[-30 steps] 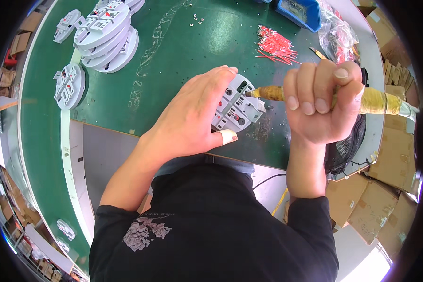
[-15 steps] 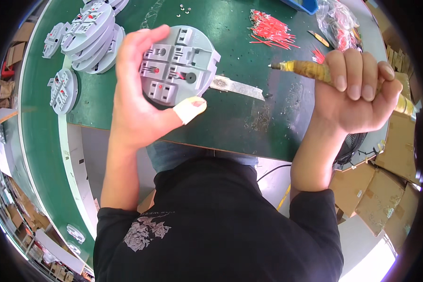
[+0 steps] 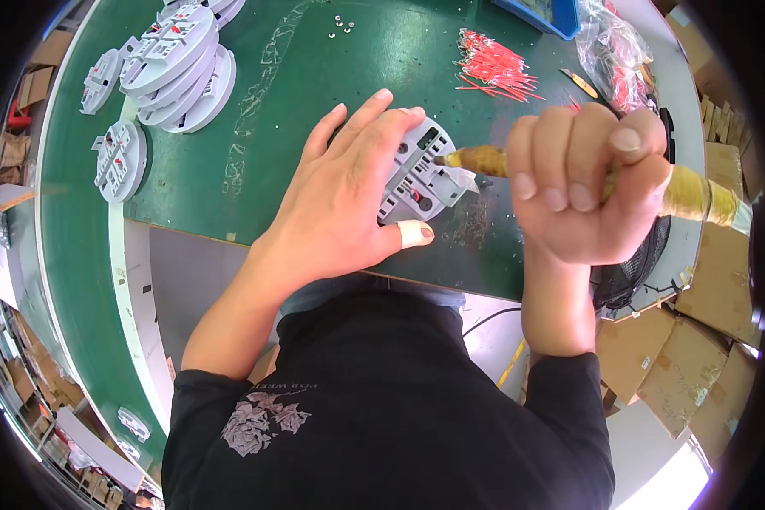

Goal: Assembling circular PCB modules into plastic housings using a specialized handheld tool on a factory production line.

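Observation:
A round grey plastic base (image 3: 438,183) with raised slots and a small red part lies on the green table in front of me. My left hand (image 3: 340,187) grips its left side, thumb on the near edge and fingers over the far edge, covering part of it. A beige bandage wraps that thumb. In my right hand (image 3: 586,187), fingers closed, is what looks like a power screwdriver (image 3: 483,160) wrapped in yellow tape. It lies nearly level, its metal tip over the base's slots; whether the tip touches cannot be made out.
Stacked grey bases (image 3: 170,59) stand at the far left, with another base (image 3: 121,161) nearer. Red wires (image 3: 497,68), a yellow cutter knife (image 3: 580,83), a plastic bag (image 3: 612,47) and a blue bin (image 3: 561,21) lie far right. Small metal pieces (image 3: 340,25) are scattered at the back.
My left hand has turned over and brought the base from a raised, tilted position down and right to the table. My right hand has moved left, bringing the screwdriver's tip over the base.

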Available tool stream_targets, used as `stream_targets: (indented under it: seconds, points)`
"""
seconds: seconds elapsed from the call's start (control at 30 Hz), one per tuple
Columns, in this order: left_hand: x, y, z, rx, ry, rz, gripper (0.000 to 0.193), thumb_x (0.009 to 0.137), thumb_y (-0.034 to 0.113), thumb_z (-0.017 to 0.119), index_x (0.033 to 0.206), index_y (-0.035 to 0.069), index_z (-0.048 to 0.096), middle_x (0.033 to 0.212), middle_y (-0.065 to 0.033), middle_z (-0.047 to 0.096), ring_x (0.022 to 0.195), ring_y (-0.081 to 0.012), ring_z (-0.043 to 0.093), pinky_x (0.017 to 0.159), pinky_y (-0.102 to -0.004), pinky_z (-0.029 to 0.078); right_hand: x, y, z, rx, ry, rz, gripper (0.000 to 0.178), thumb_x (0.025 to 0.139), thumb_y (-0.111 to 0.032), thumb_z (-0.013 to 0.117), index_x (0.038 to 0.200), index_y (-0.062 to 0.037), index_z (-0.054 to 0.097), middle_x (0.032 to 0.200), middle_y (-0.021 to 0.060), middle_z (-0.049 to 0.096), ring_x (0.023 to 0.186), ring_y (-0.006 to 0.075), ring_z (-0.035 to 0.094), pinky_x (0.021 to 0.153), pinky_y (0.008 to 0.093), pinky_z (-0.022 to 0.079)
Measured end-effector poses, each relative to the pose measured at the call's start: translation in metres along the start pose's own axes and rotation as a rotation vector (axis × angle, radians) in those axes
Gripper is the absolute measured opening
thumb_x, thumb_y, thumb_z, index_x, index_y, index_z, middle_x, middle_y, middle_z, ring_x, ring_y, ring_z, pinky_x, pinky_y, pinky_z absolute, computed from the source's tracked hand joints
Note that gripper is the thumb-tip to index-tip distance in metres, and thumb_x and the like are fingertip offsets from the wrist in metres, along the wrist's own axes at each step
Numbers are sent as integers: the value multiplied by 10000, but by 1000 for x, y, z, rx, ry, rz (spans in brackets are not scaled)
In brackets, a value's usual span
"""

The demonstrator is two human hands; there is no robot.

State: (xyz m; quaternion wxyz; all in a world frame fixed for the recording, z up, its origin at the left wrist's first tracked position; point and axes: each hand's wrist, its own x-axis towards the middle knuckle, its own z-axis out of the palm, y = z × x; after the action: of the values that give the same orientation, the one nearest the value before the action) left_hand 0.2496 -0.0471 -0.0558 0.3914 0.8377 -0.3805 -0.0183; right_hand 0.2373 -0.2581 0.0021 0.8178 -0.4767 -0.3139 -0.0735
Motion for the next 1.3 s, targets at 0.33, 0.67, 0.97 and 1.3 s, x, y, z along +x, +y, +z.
stream_targets:
  seconds: [0.33, 0.67, 0.97, 1.3]
  points:
    - [-5, 22, 6, -67, -21, -79, 964, 600, 304, 874, 1401, 48, 402, 1372, -133, 527, 1351, -321, 445, 1167, -488, 260, 5, 7, 11, -166, 29, 94, 313, 1052, -392, 444, 1086, -103, 558, 602, -38, 370, 504, 98, 365, 502, 288, 396]
    - [-12, 20, 2, -92, 60, -52, 921, 609, 256, 888, 1366, 42, 408, 1336, -105, 540, 1352, -298, 442, 1149, -483, 291, 16, 24, 26, -282, 36, 183, 252, 1016, -313, 557, 1014, -63, 535, 570, -22, 394, 453, 98, 349, 442, 286, 354]
    - [-15, 23, -2, -109, 12, -58, 968, 608, 278, 888, 1383, 37, 361, 1307, -134, 548, 1325, -313, 462, 1156, -483, 273, 17, 33, 39, -344, 90, 224, 181, 899, -157, 698, 854, -18, 591, 756, 41, 609, 647, 90, 551, 583, 239, 451]
    - [-22, 37, 13, -112, 95, -120, 993, 589, 285, 893, 1362, 22, 329, 1207, -153, 587, 1201, -318, 547, 1151, -468, 289, 2, 33, 30, -313, -48, 101, 166, 969, -141, 609, 948, -9, 511, 629, 29, 486, 460, 78, 417, 413, 261, 345]
